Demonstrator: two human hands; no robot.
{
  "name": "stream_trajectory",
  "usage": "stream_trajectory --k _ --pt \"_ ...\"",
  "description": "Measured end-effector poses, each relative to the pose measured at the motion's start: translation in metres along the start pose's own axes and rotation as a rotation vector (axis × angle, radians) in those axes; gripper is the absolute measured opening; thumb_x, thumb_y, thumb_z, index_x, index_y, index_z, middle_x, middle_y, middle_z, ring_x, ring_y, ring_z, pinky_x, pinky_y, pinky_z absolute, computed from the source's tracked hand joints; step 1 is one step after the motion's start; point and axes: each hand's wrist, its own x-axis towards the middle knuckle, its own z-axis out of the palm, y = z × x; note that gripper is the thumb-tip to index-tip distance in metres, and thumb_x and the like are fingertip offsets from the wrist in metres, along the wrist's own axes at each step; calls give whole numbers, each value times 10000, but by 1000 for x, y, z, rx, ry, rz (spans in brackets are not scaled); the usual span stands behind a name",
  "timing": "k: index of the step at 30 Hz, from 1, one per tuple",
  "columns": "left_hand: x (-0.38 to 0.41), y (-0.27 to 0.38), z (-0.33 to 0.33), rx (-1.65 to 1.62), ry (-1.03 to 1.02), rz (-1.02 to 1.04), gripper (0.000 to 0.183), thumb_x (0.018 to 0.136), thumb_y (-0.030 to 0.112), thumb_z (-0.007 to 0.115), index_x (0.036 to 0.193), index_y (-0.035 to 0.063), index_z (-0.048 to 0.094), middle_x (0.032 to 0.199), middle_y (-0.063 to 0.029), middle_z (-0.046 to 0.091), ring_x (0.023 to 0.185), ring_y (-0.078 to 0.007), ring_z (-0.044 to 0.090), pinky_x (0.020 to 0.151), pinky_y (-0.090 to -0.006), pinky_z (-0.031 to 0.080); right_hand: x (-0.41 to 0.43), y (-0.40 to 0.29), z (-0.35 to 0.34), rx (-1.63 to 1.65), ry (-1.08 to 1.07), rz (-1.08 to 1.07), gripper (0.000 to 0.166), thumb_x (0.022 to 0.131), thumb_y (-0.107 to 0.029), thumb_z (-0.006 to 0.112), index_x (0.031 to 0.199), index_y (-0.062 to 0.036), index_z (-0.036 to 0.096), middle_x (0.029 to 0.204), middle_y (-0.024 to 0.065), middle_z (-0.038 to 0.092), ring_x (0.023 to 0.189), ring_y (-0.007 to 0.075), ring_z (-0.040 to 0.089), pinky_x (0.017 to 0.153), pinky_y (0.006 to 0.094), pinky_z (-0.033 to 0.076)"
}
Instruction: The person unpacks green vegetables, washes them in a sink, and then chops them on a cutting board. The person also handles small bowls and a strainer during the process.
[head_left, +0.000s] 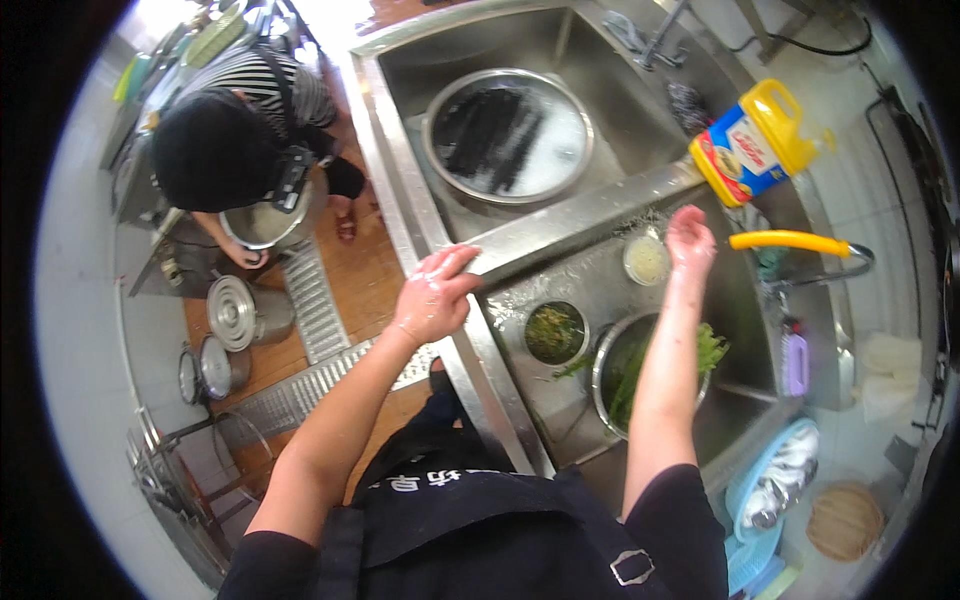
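Wet and empty, my left hand (437, 294) rests on the stainless steel sink's front rim (480, 360), near the divider between the basins. Over the nearer basin my right hand (691, 241) is raised with curled fingers, and no object shows in it. A small round container of pale, foamy liquid (646, 260) lies beside and below that hand. Lower in the basin are a metal strainer with green scraps (555, 333) and a metal pot (600, 375) with leafy greens (711, 349), partly hidden by my right forearm. The yellow faucet hose (787, 241) is right of my right hand.
The far basin holds a large round metal pan (507, 135). A yellow jug (750, 142) leans at the divider's back end; a purple bottle (795, 364) stands behind the sink. At left a person (225, 150) bends over a pot (266, 225). Lidded pots (251, 311) stand on the floor.
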Motion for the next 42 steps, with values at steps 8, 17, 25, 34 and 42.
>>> stream_trajectory --k 8,17,25,34,42 --pt "1 2 -4 34 -59 8 229 662 88 535 870 111 627 1235 -80 474 1178 -277 426 956 -413 373 -2 -22 27 154 -219 116 200 671 112 485 821 -8 541 846 121 591 767 241 584 777 392 516" --pt "5 2 -5 47 -87 1 260 653 101 533 893 139 626 1263 -82 471 1181 -298 433 942 -423 379 -17 -15 79 329 -581 321 139 780 12 458 915 -8 485 852 74 509 682 175 524 648 343 510" --pt "8 1 -3 47 -107 -10 243 659 110 548 890 117 623 1264 -104 464 1190 -291 425 950 -413 372 -17 -13 68 -26 -458 221 164 809 -5 452 952 -10 532 928 79 549 799 205 530 725 355 490" --pt "3 2 -4 41 -98 -30 246 656 98 547 887 121 627 1261 -102 471 1185 -292 431 955 -410 368 -198 112 -91 -2235 -382 -110 234 649 71 510 861 2 581 1014 191 559 957 355 515 850 432 415" --pt "7 4 -1 60 -46 -26 258 621 74 523 848 105 643 1203 -109 523 1140 -304 474 943 -425 391 -271 137 -132 -2466 -223 -114 334 635 74 569 964 18 571 1432 269 132 1309 491 98 1074 492 191"
